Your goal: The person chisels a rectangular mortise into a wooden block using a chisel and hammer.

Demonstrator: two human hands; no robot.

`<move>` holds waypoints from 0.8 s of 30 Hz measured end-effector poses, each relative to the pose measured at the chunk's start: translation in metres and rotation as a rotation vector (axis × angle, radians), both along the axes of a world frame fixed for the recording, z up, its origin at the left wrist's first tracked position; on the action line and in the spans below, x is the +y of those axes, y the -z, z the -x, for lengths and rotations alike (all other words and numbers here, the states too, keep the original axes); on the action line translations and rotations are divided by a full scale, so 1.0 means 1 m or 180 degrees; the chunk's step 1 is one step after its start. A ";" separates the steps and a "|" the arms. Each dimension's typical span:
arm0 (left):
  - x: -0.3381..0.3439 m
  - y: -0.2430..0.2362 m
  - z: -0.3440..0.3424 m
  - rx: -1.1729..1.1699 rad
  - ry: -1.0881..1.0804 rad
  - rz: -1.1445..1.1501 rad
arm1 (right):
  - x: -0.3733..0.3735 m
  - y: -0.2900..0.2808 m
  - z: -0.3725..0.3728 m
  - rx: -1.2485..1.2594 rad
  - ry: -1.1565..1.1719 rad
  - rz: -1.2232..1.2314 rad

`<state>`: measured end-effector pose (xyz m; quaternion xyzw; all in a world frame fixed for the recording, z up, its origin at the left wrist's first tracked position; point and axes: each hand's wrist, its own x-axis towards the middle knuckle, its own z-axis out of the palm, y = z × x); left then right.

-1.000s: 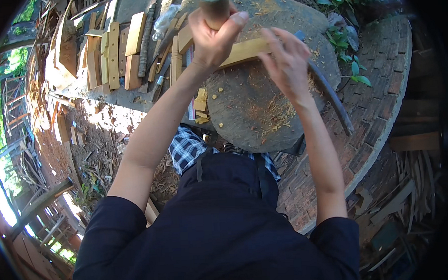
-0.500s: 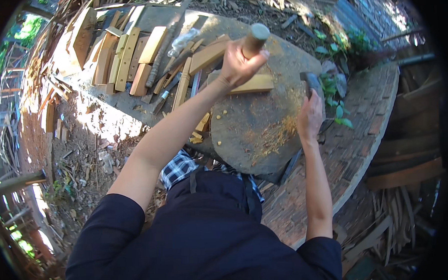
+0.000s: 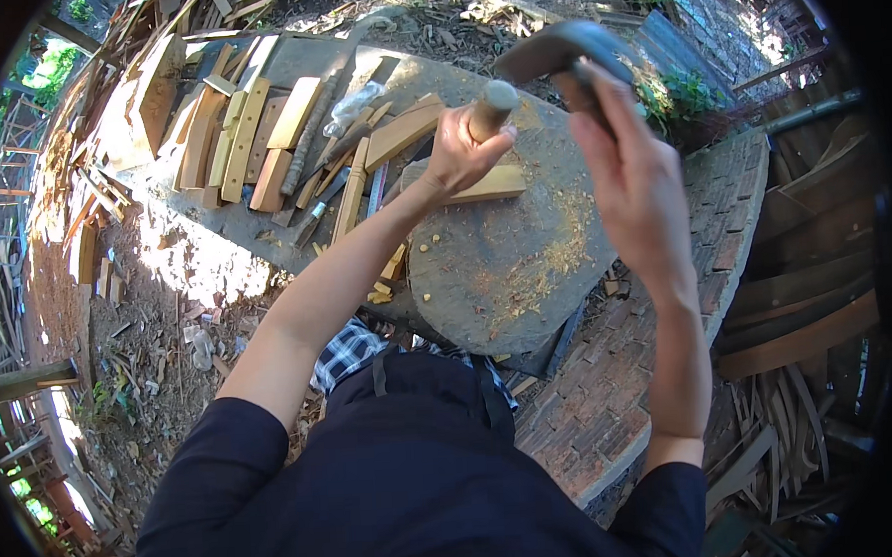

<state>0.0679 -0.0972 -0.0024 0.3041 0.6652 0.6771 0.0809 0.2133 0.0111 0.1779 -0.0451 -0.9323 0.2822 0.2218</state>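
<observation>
Left hand (image 3: 465, 148) has its fingers closed around one wooden handle (image 3: 493, 105) above the round stump (image 3: 510, 266). Right hand (image 3: 630, 166) grips one dark curved blade (image 3: 555, 50). One plank (image 3: 487, 185) lies on the stump.

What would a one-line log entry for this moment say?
left hand: grips wooden handle | right hand: raised, holds curved blade | round block: sawdust on top

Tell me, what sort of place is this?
Probably an outdoor woodworking yard. A round chopping block dusted with sawdust, cut planks laid out behind it, and wood scraps on bare ground. The right hand lifts a curved blade.
</observation>
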 end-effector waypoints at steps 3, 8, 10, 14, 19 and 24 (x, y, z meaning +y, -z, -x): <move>-0.008 -0.019 -0.002 -0.0080 0.0266 -0.0092 | -0.002 -0.008 -0.010 0.0474 0.0146 0.0473; -0.010 -0.022 -0.004 -0.0271 0.0329 0.0038 | 0.008 0.036 -0.001 0.0325 -0.0022 -0.0145; -0.014 -0.019 0.004 -0.0384 0.0395 0.0046 | 0.006 0.048 0.001 0.0632 0.0249 0.0474; -0.012 -0.023 0.005 -0.0630 0.0792 -0.0066 | 0.043 0.120 -0.016 -0.0215 0.1328 -0.0504; -0.010 -0.027 -0.001 -0.0572 0.0937 0.0047 | 0.068 0.226 -0.053 -0.1309 0.1550 -0.0915; -0.018 -0.028 -0.001 -0.0524 0.0764 -0.0071 | 0.033 0.219 -0.027 -0.0376 0.1470 -0.1482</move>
